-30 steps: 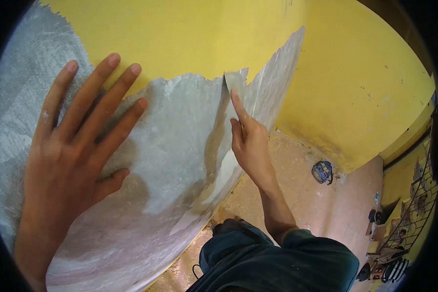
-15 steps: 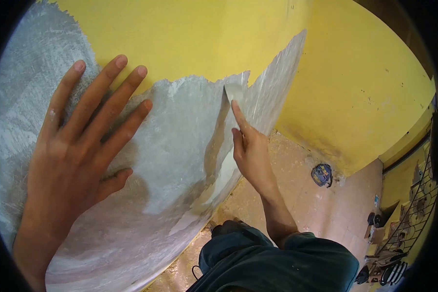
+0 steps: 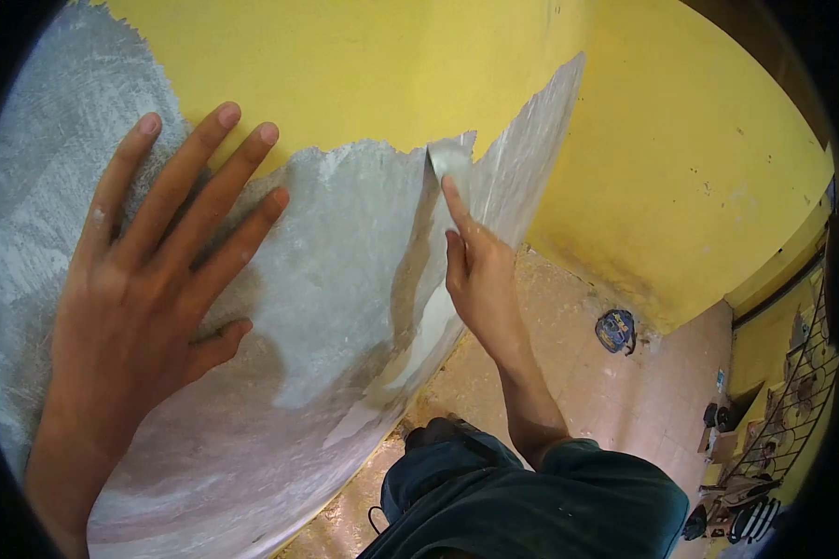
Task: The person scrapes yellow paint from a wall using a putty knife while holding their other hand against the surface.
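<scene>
My left hand [image 3: 144,270] lies flat against the wall with its fingers spread, mostly over the bare grey plaster [image 3: 317,270], the fingertips near the yellow paint [image 3: 345,65]. In my right hand [image 3: 483,279] is a scraper [image 3: 450,160], its handle hidden in my grip. The index finger stretches along the metal blade. The blade's edge presses on the wall at the jagged border where the yellow paint meets the grey surface.
A second yellow wall [image 3: 690,177] meets this one at a corner on the right. A dark blue bag [image 3: 615,331] sits on the tiled floor [image 3: 578,373]. Farther right stand a metal rack [image 3: 792,391] and some shoes [image 3: 755,520].
The scraper in my right hand has slid a little upward along the wall to the paint border. My left hand has stayed almost in place.
</scene>
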`<state>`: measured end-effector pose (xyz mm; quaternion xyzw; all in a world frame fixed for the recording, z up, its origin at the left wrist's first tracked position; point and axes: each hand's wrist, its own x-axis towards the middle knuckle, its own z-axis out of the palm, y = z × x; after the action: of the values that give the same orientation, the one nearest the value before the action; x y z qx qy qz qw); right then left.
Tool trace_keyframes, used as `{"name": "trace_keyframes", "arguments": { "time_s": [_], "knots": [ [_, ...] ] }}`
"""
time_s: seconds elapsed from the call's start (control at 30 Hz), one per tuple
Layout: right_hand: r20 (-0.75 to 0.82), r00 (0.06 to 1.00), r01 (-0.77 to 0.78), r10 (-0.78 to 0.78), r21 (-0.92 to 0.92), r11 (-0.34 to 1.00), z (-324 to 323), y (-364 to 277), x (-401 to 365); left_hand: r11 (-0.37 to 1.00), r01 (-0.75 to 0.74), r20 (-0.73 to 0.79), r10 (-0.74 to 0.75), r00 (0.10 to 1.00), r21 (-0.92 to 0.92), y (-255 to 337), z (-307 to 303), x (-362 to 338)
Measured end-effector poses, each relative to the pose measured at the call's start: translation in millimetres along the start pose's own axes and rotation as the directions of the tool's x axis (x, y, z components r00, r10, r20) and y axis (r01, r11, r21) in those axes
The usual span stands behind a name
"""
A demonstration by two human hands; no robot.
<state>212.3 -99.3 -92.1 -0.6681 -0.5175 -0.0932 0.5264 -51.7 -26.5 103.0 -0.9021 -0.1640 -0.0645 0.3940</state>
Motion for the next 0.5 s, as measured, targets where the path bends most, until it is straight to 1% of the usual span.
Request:
{"name": "trace_keyframes", "arguments": {
  "time_s": [0.1, 0.23, 0.33, 0.4, 0.5],
  "knots": [
    [0.014, 1.0, -0.009, 0.009, 0.017, 1.0, 2, -2, -7, 1.0, -0.008, 0.004, 0.008, 1.0, 0.007, 0, -4, 0],
    [-0.005, 1.0, -0.023, 0.023, 0.021, 1.0, 2, -4, 2, 1.0, -0.007, -0.004, 0.007, 1.0, 0.001, 0, -6, 1],
    [0.032, 0.999, -0.022, 0.02, 0.041, 0.999, 6, -6, -5, 1.0, -0.001, 0.021, 0.0, 1.0, 0.028, 1, -6, 0],
    [0.011, 1.0, -0.022, 0.022, 0.014, 1.0, -1, -8, 4, 0.999, -0.003, 0.019, 0.003, 1.0, 0.034, 1, -4, 1],
    [0.025, 0.999, -0.031, 0.031, 0.006, 0.999, 2, -7, -4, 0.999, 0.0, 0.015, -0.001, 1.0, 0.042, 2, 1, 0]
  ]
}}
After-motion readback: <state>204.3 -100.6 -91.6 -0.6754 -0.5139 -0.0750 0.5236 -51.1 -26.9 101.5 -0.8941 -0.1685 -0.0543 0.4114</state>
